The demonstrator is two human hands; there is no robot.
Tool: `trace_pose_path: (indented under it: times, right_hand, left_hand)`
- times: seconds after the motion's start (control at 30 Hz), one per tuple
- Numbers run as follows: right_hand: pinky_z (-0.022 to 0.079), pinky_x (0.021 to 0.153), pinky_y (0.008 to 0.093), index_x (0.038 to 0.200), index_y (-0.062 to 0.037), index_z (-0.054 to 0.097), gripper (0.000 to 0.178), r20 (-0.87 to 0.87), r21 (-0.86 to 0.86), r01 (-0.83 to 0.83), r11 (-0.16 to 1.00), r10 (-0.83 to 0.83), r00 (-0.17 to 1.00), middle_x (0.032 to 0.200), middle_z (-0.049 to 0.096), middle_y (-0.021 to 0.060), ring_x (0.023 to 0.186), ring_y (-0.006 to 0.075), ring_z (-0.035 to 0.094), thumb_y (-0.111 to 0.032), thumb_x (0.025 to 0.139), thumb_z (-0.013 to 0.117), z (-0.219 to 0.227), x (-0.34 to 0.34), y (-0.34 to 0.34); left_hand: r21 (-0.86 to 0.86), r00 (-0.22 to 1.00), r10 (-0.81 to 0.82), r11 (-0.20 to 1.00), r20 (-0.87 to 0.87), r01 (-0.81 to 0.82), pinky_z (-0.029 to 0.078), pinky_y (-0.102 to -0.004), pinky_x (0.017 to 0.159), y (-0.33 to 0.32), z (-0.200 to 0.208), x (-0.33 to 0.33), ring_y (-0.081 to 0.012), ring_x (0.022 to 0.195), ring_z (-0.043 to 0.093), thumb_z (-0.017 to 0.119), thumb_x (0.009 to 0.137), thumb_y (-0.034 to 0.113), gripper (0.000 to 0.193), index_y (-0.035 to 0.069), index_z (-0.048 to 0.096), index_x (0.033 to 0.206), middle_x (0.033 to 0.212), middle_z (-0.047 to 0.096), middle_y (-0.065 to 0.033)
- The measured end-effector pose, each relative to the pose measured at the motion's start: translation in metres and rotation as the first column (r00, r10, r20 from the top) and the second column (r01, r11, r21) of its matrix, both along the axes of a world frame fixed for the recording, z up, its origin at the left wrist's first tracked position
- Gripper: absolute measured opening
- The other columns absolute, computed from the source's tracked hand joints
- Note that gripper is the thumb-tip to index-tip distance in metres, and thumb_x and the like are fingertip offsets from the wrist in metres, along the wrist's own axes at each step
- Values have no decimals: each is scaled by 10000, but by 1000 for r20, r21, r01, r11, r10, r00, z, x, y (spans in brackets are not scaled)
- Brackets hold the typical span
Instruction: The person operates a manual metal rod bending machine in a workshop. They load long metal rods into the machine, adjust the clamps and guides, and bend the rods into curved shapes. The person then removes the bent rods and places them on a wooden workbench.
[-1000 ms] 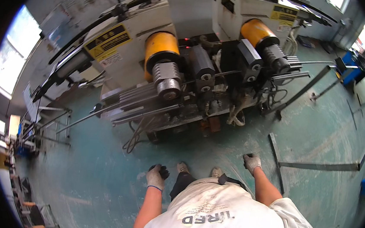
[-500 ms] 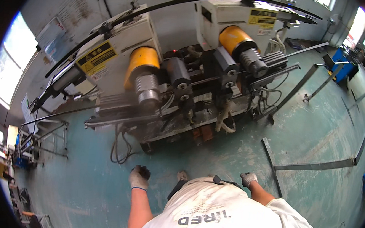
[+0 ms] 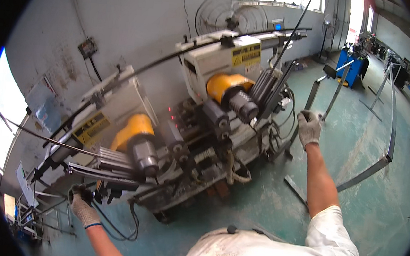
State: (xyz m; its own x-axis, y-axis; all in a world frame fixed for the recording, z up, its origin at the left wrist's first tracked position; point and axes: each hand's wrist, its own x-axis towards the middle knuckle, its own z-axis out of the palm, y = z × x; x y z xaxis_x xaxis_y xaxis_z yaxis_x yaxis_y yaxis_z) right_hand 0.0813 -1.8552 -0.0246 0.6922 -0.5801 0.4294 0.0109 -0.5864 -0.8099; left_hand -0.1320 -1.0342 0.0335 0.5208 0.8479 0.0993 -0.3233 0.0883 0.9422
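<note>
My left hand [image 3: 82, 205], in a grey knitted glove with dark fingers, is beside the left arm of a two-headed bending machine [image 3: 201, 169]. Whether it touches the arm does not show, and its dark fingers blur against the parts behind. Raised at the machine's right side is my gloved right hand [image 3: 309, 129], its fingers curled in with nothing visible in them. Each head carries a yellow cylinder [image 3: 136, 129] above a ribbed metal block. A thin dark rod [image 3: 52, 140] reaches out from the left head. Another long rod [image 3: 292, 35] slants steeply up from the right head.
A bent metal frame [image 3: 364, 176] stands on the green floor at my right, near upright metal bars [image 3: 311, 96]. Hoses [image 3: 132, 229] hang under the machine's left side. A blue cabinet [image 3: 349, 67] and a wall fan [image 3: 231, 20] are farther back.
Both hands have risen and moved forward and apart, from beside my waist to the machine's two sides. The rod ends now angle up. My view has turned and tilted upward.
</note>
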Motion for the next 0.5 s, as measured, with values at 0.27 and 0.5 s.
trace_pose_path:
  times: [0.27, 0.5]
  right_hand:
    - [613, 954, 430, 1275, -59, 769, 339, 331, -288, -67, 955, 165, 929, 1112, 827, 178, 1031, 312, 804, -294, 1031, 788, 215, 70, 52]
    - [583, 1130, 477, 1612, -65, 556, 684, 171, -482, 1, 876, 93, 981, 1414, 743, 262, 1318, 414, 727, -415, 1064, 771, 321, 102, 128]
  left_hand:
    - [529, 999, -22, 847, -45, 42, 506, -280, 685, -75, 140, 78, -94, 771, 618, 670, 1172, 248, 190, 86, 724, 1090, 951, 702, 24]
    - [701, 988, -151, 706, 12, 100, 549, -316, 898, -129, 186, 132, -131, 937, 676, 603, 1089, 67, 165, 40, 754, 1151, 1041, 763, -38]
